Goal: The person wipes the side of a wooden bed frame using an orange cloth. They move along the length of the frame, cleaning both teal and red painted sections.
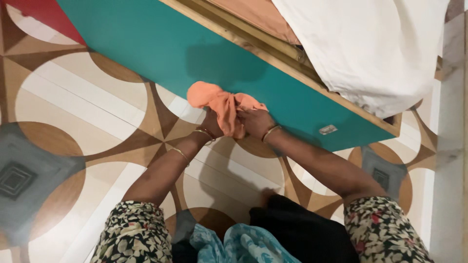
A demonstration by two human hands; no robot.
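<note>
- Orange cloth [222, 104] bunched against teal bed-frame panel [204, 53], mid-scene, above patterned floor tiles [73, 107].
- Left hand [212, 124] and right hand [254, 122] both gripping it, fingers curled tight.
- Likely mid-fold before wiping; next needs flat pressure along panel.

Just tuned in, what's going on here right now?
A person, seen from their own head camera, holds a bunched orange cloth in both hands. The left hand and right hand grip it together, close against the teal side panel of a wooden-framed bed. A white sheet hangs over the bed's edge to the right. Below is a tiled floor patterned with circles. Thin bangles sit on both wrists.
</note>
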